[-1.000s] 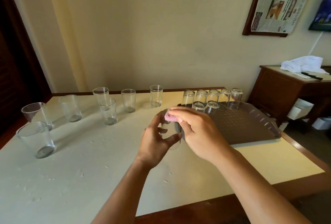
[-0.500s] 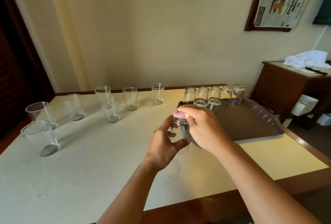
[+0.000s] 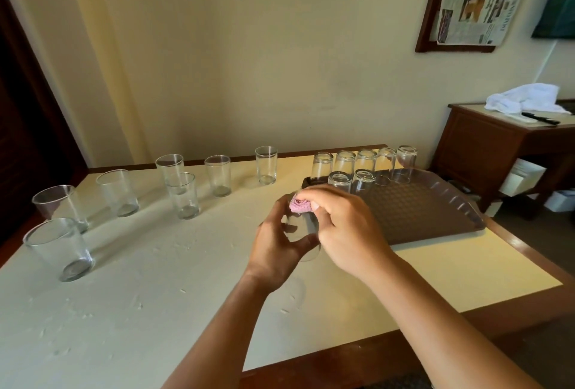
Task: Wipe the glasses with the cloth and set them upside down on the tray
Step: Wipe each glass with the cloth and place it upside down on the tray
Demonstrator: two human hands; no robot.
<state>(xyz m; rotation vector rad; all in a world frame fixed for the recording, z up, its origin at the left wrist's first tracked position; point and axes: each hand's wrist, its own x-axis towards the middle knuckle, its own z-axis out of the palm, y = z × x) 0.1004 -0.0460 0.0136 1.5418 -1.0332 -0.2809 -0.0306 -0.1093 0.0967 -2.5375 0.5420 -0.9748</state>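
Along the desk's (image 3: 186, 311) left edge and far edge stood seven upright glasses (image 3: 60, 248), rims up and still to be wiped, apparently queued within reach. Just off the tray's near left corner, the left hand (image 3: 277, 252) was curled round the glass in hand (image 3: 300, 233), lifted above the desk, probably to steady it. The right hand (image 3: 345, 230) pinched the pink cloth (image 3: 300, 205) and pressed it at the glass's rim, so the two hands worked close together. Seven inverted glasses (image 3: 345, 163) sat at the far left corner of the tray (image 3: 435, 220), five along its far edge and two in front, likely packed tight to leave room; the next spot seemed to be beside those two.

Against the frame a second ago, the held glass stood higher over the desk, and the grip looked unchanged.
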